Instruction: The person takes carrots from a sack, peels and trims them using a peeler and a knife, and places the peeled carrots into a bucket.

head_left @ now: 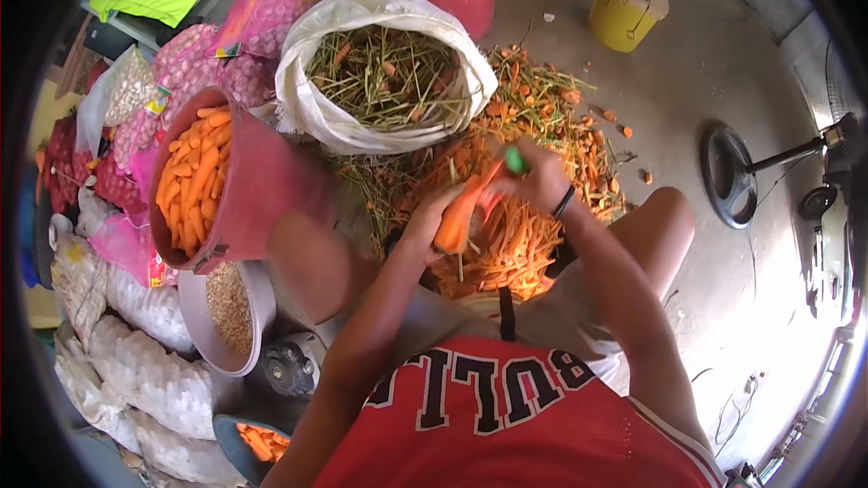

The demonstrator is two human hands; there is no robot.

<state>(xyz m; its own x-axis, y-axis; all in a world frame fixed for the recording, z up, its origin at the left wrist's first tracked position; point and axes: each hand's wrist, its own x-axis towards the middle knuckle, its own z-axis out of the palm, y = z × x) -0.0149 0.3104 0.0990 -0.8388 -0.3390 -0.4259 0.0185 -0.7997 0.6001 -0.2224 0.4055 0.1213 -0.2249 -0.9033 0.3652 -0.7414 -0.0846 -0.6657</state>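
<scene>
My left hand (pixel 429 220) is closed round a large orange carrot (pixel 458 217) above the middle of the peel heap. In my right hand (pixel 542 179) is a peeler (pixel 515 161) with a green part and a red part, blurred by motion, close to the carrot's upper end. Below both hands lies a heap of orange peelings (pixel 515 258), between my legs. A white sack (pixel 303 81) beyond it holds green stalks and carrot pieces. To the left leans a red bucket (pixel 271 163) full of peeled carrots (pixel 192 185).
Carrot tops and stalks (pixel 579 131) are scattered on the floor to the right of the sack. A round black stand base (pixel 726 175) stands at the right. A yellow bucket (pixel 618 22) is at the back. Netted bulbs (pixel 185 63), a pale basin (pixel 262 307) and white bags (pixel 149 366) line the left.
</scene>
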